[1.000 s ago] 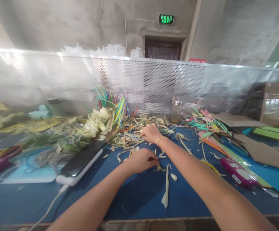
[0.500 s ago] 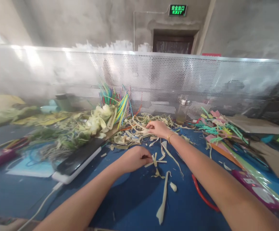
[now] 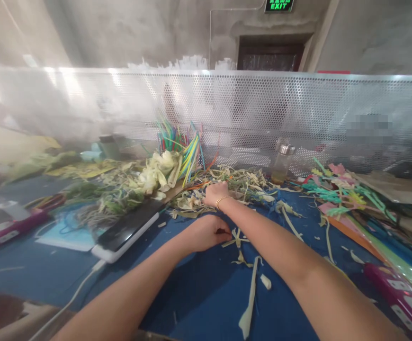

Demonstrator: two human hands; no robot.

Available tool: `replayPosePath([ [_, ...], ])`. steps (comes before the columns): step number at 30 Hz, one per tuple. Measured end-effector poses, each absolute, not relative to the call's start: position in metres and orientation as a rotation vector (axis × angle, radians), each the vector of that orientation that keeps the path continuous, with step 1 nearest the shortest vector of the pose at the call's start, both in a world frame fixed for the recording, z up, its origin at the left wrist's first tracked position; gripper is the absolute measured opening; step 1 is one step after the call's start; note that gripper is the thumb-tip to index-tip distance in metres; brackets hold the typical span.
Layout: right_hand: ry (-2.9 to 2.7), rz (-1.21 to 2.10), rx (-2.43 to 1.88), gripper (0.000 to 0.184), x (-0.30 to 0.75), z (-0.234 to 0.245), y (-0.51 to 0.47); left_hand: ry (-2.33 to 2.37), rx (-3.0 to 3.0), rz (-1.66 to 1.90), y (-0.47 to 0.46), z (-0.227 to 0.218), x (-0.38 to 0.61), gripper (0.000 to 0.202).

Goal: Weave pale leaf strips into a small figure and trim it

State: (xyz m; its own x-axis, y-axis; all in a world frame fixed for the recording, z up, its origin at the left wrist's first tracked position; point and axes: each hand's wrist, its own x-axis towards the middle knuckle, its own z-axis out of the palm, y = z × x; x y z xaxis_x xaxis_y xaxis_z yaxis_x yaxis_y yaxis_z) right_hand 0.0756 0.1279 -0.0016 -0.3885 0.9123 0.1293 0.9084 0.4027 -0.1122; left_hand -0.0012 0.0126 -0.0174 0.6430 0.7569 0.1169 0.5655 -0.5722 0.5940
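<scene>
My left hand [image 3: 208, 232] rests on the blue table [image 3: 199, 293] with its fingers curled into a pinch on a pale paper strip [image 3: 237, 237]. My right hand [image 3: 216, 193], a gold bracelet at the wrist, reaches further back into a heap of pale cut strips [image 3: 237, 182]; its fingers are bent down into the heap and mostly hidden. A long pale strip [image 3: 250, 296] lies loose in front of both hands.
A phone on a white pad [image 3: 126, 230] with a cable lies left of my hands. Behind it are cream paper flowers [image 3: 158, 173] and coloured straws [image 3: 181, 144]. A glass jar [image 3: 282, 163] stands by the perforated metal screen [image 3: 298, 109]. Coloured paper cuttings [image 3: 337, 192] and a pink box [image 3: 403, 296] lie right.
The camera has swung left and down. My right hand has moved slightly left within the heap of strips. My left hand stays pinched at the same spot.
</scene>
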Motion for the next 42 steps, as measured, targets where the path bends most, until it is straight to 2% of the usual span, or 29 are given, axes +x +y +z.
replayPosePath([
  [5,-2.413,0.298,-1.666,0.025,0.076,0.007,0.139,0.978,2.357,0.419,0.008,-0.017,0.000,0.020],
  [8,-2.324,0.438,-1.612,0.016,0.093,0.019,0.138,1.101,2.317,0.501,0.011,-0.018,-0.003,0.021],
  [12,-2.124,0.512,-1.485,0.023,0.122,0.025,0.121,1.345,2.021,0.777,0.024,-0.022,-0.008,0.039],
  [16,-1.946,0.542,-1.359,0.034,0.142,0.016,0.095,1.241,1.486,1.207,0.032,-0.021,-0.007,0.038],
  [20,-1.802,0.577,-1.099,0.031,0.146,0.005,0.068,1.062,1.093,1.360,0.034,-0.018,-0.005,0.046],
  [23,-1.880,0.515,-1.102,0.027,0.145,-0.002,0.054,1.001,1.064,1.445,0.037,-0.019,-0.007,0.043],
  [29,-1.917,0.227,-1.429,0.034,0.158,-0.007,0.056,1.024,0.989,1.639,0.047,-0.021,-0.016,0.038],
  [32,-1.846,0.169,-1.586,0.030,0.171,-0.002,0.059,1.040,0.937,1.717,0.051,-0.019,-0.024,0.037],
  [37,-1.694,-0.117,-1.713,0.037,0.168,0.016,0.048,1.046,0.949,1.772,0.053,-0.014,-0.030,0.033],
  [38,-1.746,-0.086,-1.659,0.032,0.162,0.018,0.045,1.045,0.970,1.769,0.052,-0.014,-0.029,0.033],
  [40,-1.872,0.176,-1.503,0.021,0.145,0.018,0.040,1.039,1.017,1.752,0.051,-0.012,-0.027,0.033],
  [42,-1.900,0.391,-1.391,0.019,0.130,0.013,0.038,1.032,1.071,1.728,0.048,-0.011,-0.024,0.033],
])
